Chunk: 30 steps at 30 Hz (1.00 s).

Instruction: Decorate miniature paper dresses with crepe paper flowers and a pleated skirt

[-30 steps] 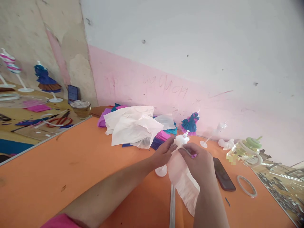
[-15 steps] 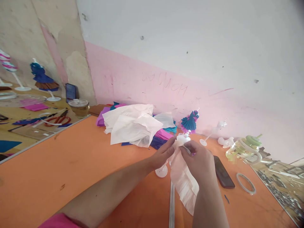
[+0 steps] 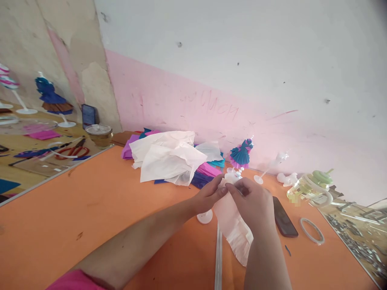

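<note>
Between my hands stands a small white mannequin [image 3: 233,176] on a stand with a round white base [image 3: 204,216]; its stem is mostly hidden. A strip of pale crepe paper [image 3: 232,229] hangs from its front down over the table. My left hand [image 3: 208,195] closes around the mannequin's side, its thumb pressing the paper's upper edge. On the other side, my right hand [image 3: 249,199] pinches the same upper edge with thumb and forefinger, close to the left thumb.
White paper sheets [image 3: 169,157] lie over coloured paper at the back. A doll-size dress form in blue [image 3: 241,154] stands by the wall. To the right are a phone [image 3: 284,217], a tape roll [image 3: 312,231] and a pitcher [image 3: 314,187]. Scissors [image 3: 72,152] lie on the left table.
My left thumb has come down onto the paper's top edge, and my right fingers have shifted left toward it. The hanging paper lies a little higher.
</note>
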Motion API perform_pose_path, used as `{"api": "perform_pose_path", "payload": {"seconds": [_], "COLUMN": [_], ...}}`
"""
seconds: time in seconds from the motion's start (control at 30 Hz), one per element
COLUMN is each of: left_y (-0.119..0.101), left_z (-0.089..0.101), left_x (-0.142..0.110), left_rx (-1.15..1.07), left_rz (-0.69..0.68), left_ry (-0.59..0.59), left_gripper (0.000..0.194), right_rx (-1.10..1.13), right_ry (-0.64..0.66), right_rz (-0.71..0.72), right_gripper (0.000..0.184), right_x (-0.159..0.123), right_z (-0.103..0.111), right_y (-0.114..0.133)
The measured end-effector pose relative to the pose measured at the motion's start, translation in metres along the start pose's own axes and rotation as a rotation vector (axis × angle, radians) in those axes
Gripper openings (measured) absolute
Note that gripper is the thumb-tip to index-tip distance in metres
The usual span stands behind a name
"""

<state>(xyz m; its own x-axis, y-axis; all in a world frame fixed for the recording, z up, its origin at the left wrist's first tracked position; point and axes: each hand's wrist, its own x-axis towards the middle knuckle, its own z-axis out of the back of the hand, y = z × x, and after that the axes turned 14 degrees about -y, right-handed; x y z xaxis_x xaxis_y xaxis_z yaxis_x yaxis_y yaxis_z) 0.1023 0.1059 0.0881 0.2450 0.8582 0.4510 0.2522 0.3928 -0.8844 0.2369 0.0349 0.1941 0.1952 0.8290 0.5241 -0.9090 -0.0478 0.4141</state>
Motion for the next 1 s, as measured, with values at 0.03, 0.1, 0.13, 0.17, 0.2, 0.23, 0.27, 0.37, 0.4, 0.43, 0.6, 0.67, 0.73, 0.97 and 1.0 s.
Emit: {"api": "perform_pose_path", "payload": {"seconds": [0.03,0.1,0.13,0.17,0.2,0.23,0.27,0.37,0.4,0.43,0.6,0.67,0.73,0.97,1.0], "left_y": [0.001,0.004,0.006,0.008,0.009,0.011,0.012,0.013,0.013,0.013,0.010,0.010,0.011,0.012,0.012], "left_z": [0.000,0.001,0.002,0.002,0.003,0.004,0.005,0.009,0.010,0.011,0.010,0.008,0.006,0.003,0.003], "left_x": [0.000,0.001,0.002,0.002,0.003,0.004,0.004,0.005,0.005,0.005,0.003,0.002,0.001,0.001,0.001], "left_rx": [0.000,-0.003,-0.011,-0.023,-0.035,-0.050,-0.064,-0.102,-0.116,-0.129,-0.157,-0.139,-0.101,-0.020,-0.027], "left_rz": [-0.001,0.001,0.008,0.016,0.022,0.027,0.029,0.059,0.082,0.108,0.151,0.113,0.089,0.027,0.012], "left_ry": [0.001,-0.009,-0.020,-0.034,-0.050,-0.065,-0.077,-0.086,-0.087,-0.090,-0.079,-0.063,-0.074,-0.084,-0.076], "left_gripper": [0.049,0.050,0.049,0.047,0.045,0.044,0.043,0.043,0.044,0.044,0.044,0.044,0.046,0.049,0.049], "right_rx": [-0.025,-0.046,-0.035,-0.015,0.005,0.019,0.025,0.024,0.032,0.047,0.165,0.204,0.226,0.093,0.076], "right_ry": [-0.021,-0.043,-0.030,0.000,0.039,0.081,0.122,0.206,0.229,0.249,0.282,0.261,0.255,0.148,0.141], "right_rz": [0.010,0.024,0.028,0.030,0.031,0.032,0.035,0.053,0.060,0.061,0.046,0.050,0.035,0.020,0.024], "right_gripper": [0.041,0.044,0.043,0.042,0.039,0.035,0.031,0.021,0.020,0.020,0.019,0.018,0.017,0.018,0.018], "right_x": [0.000,-0.001,-0.001,0.000,0.000,0.000,0.001,0.003,0.004,0.005,0.005,0.005,0.005,0.004,0.004], "right_z": [-0.002,-0.003,-0.002,0.000,0.001,0.003,0.005,0.011,0.013,0.015,0.024,0.024,0.023,0.012,0.011], "right_y": [0.000,-0.001,0.000,0.000,0.000,-0.001,-0.002,-0.008,-0.010,-0.012,-0.013,-0.010,-0.006,-0.005,-0.006]}}
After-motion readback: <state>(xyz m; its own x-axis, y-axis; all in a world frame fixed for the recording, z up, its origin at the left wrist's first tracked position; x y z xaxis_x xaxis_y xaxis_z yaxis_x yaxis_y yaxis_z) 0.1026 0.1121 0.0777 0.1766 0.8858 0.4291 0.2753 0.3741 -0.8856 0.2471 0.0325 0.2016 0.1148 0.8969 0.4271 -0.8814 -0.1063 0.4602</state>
